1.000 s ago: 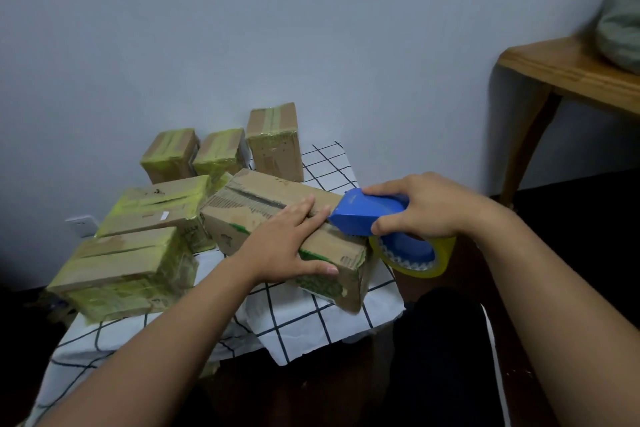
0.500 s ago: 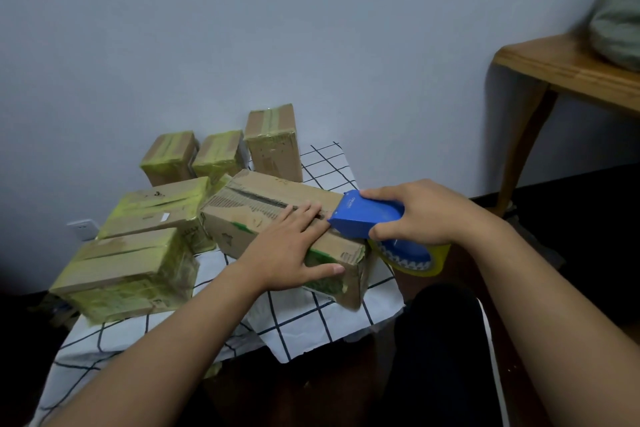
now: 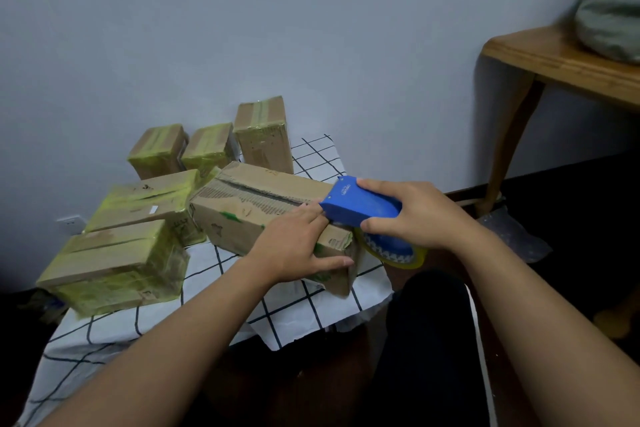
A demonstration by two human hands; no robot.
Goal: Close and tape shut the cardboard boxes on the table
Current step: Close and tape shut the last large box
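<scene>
**Dispenser at the near end of the box**

The left hand [image 3: 294, 246] lies flat on the near end of the long cardboard box [image 3: 256, 204], fingers straight along the top, thumb stretched down the side; it presses and grasps nothing. Just beside its fingertips, the right hand [image 3: 415, 215] wraps fingers and thumb round the blue tape dispenser [image 3: 360, 206], whose front edge sits on the top of the box by the centre seam. The yellow tape roll [image 3: 394, 251] hangs under that hand, off the box's end. The box rests on a checked cloth [image 3: 304, 308] over the table. Beyond the left hand and out to its left stand five taped boxes [image 3: 114, 260], wrapped in yellowish tape. Far off past the right hand, a wooden bench [image 3: 561, 62] carries a grey bundle [image 3: 613, 3].
</scene>
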